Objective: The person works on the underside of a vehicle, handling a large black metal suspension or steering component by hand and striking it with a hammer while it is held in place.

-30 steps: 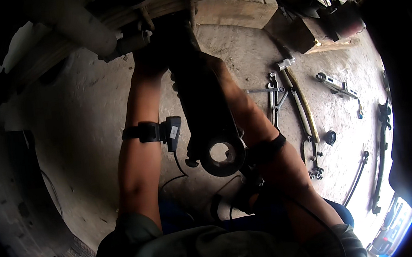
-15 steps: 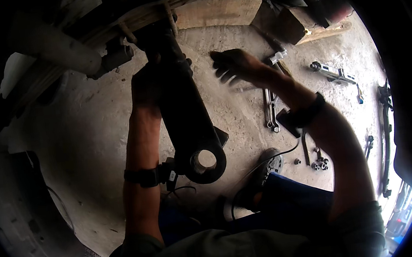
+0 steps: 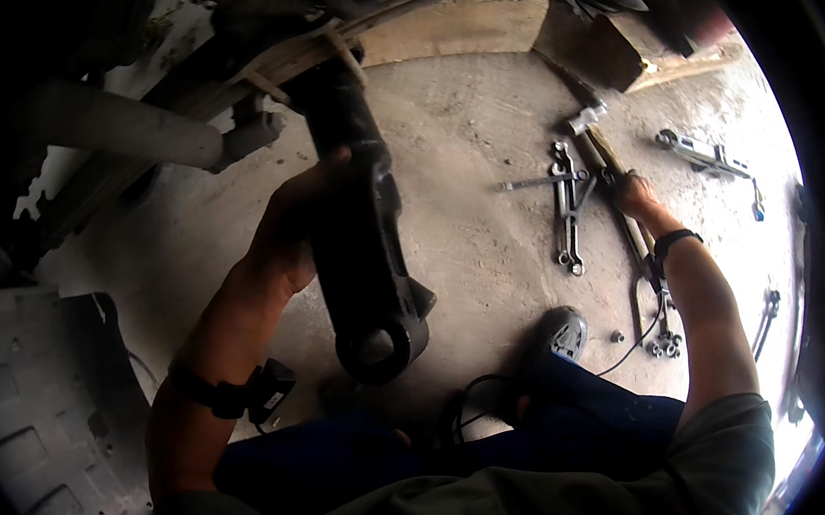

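Concrete (image 3: 472, 251) leaves room between left fingers (image 3: 336, 158) gripping a black part (image 3: 362, 253) and right fingers (image 3: 620, 187) — hold unclear — at a hammer (image 3: 602, 149).

One hammer (image 3: 600, 145), one black bracket (image 3: 359, 248), two wrist straps (image 3: 210, 391) — wrenches (image 3: 530, 184) (at least three).

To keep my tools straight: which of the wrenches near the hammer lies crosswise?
The slim wrench reaching furthest left from the hammer; it lies left to right, while the long wrench runs lengthwise.
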